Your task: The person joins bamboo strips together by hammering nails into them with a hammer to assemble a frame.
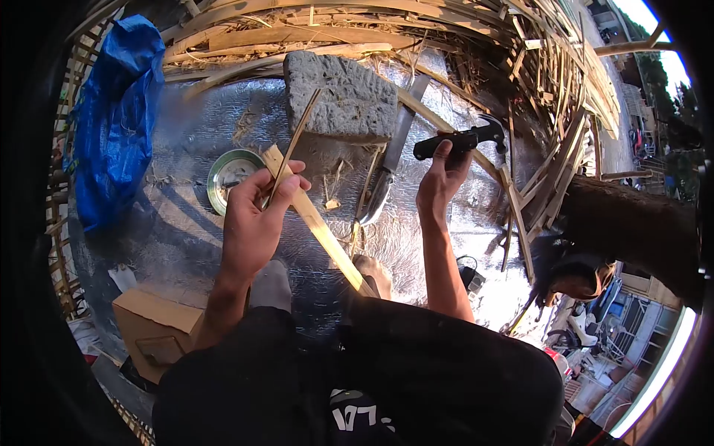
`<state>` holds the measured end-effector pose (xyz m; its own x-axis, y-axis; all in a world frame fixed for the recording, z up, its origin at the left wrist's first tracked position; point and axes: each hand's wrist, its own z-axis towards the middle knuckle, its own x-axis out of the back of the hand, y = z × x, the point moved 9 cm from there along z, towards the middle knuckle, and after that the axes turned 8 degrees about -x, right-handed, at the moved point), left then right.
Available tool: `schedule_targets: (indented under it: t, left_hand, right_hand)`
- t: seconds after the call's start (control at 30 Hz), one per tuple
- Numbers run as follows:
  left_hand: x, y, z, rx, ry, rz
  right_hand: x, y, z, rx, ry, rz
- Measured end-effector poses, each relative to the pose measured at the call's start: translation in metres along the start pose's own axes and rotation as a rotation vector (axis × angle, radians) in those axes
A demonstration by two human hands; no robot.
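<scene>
My left hand (253, 215) is closed on a pale, flat bamboo strip (323, 234) that slants down towards my lap. A thinner, darker sliver (299, 128) also sticks up from between its fingers. In my right hand (444, 182) is a claw hammer (465, 141) with a black handle, its head pointing right. A rough grey stone block (342, 97) stands beyond both hands. Between the hands lies a long-bladed machete (405, 126), its blade running along the block's right side. Near my left hand is a round green-rimmed tin (216, 182), with small contents I cannot make out.
Silvery foil sheeting (178, 186) covers the ground. Bamboo strips (565, 67) are heaped along the back and right. A blue tarp bundle (119, 126) stands at left, above a cardboard box (160, 316). At right is a thick tree trunk (632, 230).
</scene>
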<state>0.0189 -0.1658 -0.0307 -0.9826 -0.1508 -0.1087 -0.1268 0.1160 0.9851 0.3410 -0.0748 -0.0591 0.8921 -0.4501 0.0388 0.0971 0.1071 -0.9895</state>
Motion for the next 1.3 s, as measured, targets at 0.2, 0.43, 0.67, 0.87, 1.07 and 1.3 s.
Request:
schedule_targets:
  t: [0.2, 0.43, 0.67, 0.87, 1.07, 1.3]
  left_hand:
    - [-0.001, -0.001, 0.007, 0.026, -0.057, -0.071]
    - [-0.001, -0.011, 0.022, 0.158, -0.23, -0.222]
    - [0.029, -0.035, 0.052, 0.145, -0.088, -0.328]
    - [0.016, -0.044, 0.054, 0.168, -0.159, -0.42]
    - [0.008, -0.014, 0.049, -0.081, 0.013, 0.282]
    - [-0.009, -0.038, 0.077, -0.102, 0.017, 0.237]
  right_hand:
    - [-0.042, -0.019, -0.037, -0.536, -0.551, 0.417]
    - [-0.082, -0.024, -0.169, -0.896, -0.941, -0.229]
    - [-0.069, -0.035, -0.119, -0.757, -0.777, -0.323]
    - [-0.046, -0.055, -0.07, -0.491, -0.634, -0.476]
    - [-0.047, -0.072, -0.045, -0.449, -0.651, -0.655]
    - [-0.069, -0.025, -0.005, -0.396, -0.746, -0.73]
